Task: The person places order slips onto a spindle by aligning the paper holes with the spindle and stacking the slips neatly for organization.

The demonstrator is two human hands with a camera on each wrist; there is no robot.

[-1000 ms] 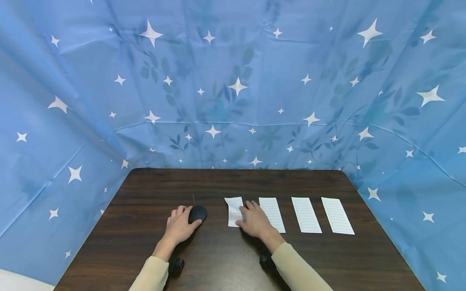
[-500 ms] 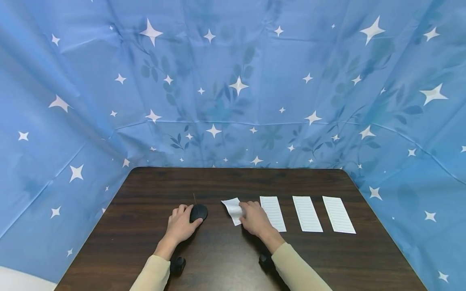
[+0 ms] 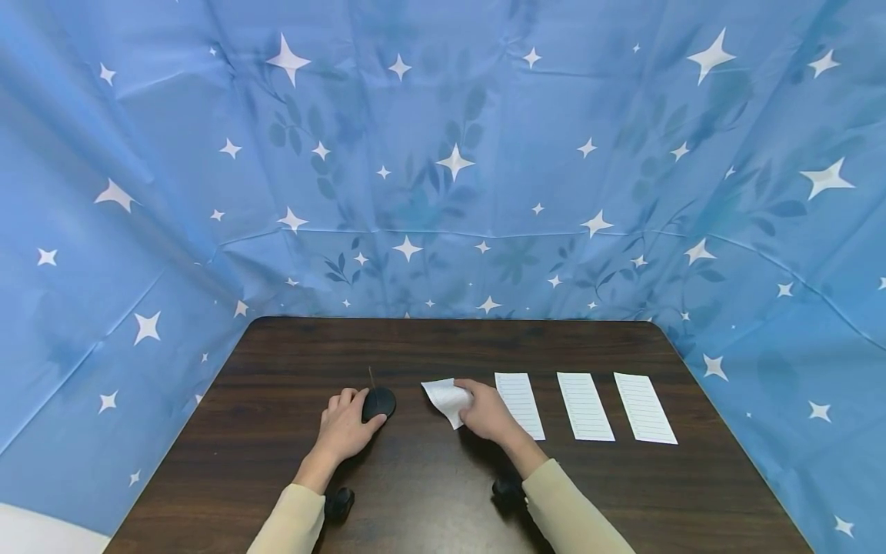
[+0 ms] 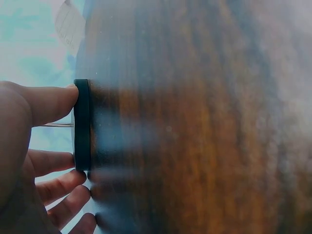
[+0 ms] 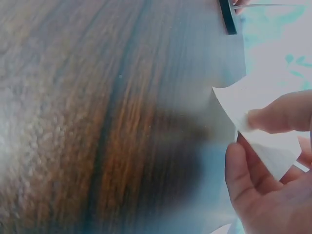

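Left of centre on the dark wood table, a bill spike (image 3: pixel 378 405) stands upright, a thin metal rod on a round black base. My left hand (image 3: pixel 342 432) grips that base between thumb and fingers, seen edge-on as a black disc (image 4: pixel 83 127) in the left wrist view. My right hand (image 3: pixel 487 415) pinches a white paper slip (image 3: pixel 444 397) by its right side. The slip bends upward, and my thumb lies over its face in the right wrist view, where the paper (image 5: pixel 273 147) curves between thumb and fingers.
Several more lined paper slips (image 3: pixel 584 408) lie flat in a row to the right. Small black devices (image 3: pixel 339 505) sit under both wrists. A blue star-patterned curtain (image 3: pixel 443 192) surrounds the table (image 3: pixel 443 346) at its back and sides.
The slip under my right hand was lying nearly flat; its edge has curled up and it is now pinched and lifted. My left hand has kept its hold on the spike's base.
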